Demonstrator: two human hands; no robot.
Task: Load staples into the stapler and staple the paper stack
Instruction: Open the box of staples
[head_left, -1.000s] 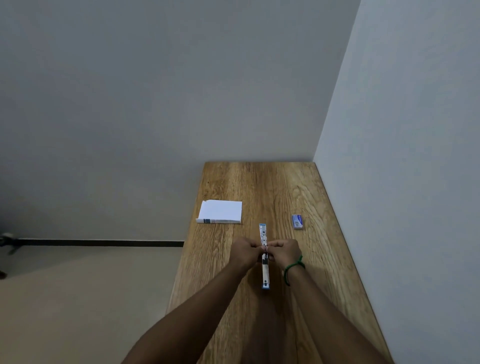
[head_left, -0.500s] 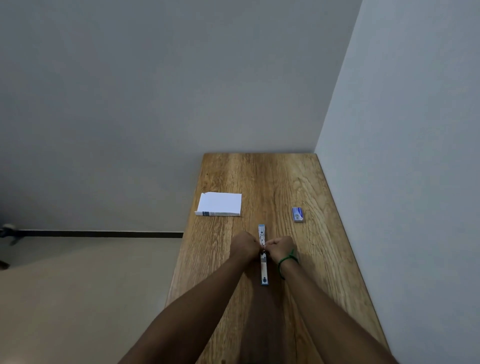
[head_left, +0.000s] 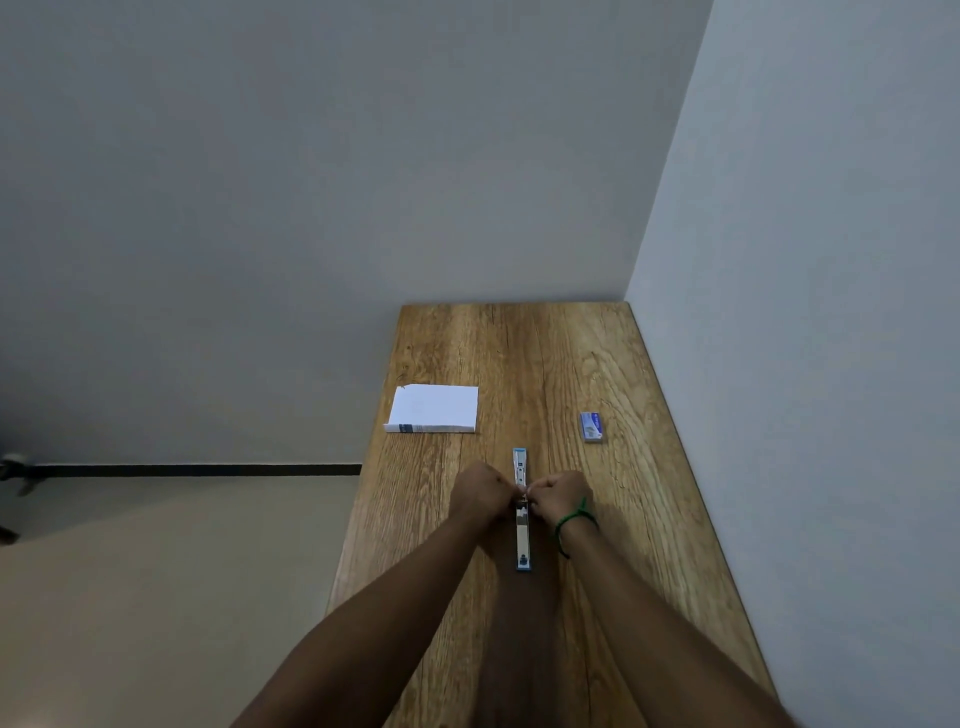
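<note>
Head view. We list one long blue-and-silver metal stapler (head_left: 522, 538), folded out flat, lying lengthwise mid-way across the brown wooden desk (head_left: 519, 353). Our left hand (head_left: 480, 493) and right hand (head_left: 558, 496), fingers curled, pinch its middle from either side. White paper stack (head_left: 436, 409): left edge. Small blue staple box (head_left: 591, 427): near right edge.

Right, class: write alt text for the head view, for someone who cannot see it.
A left hand and right hand pinch the middle of a stapler opened flat on a wooden table. Beyond lie a paper stack, left, and a small box, right.
</note>
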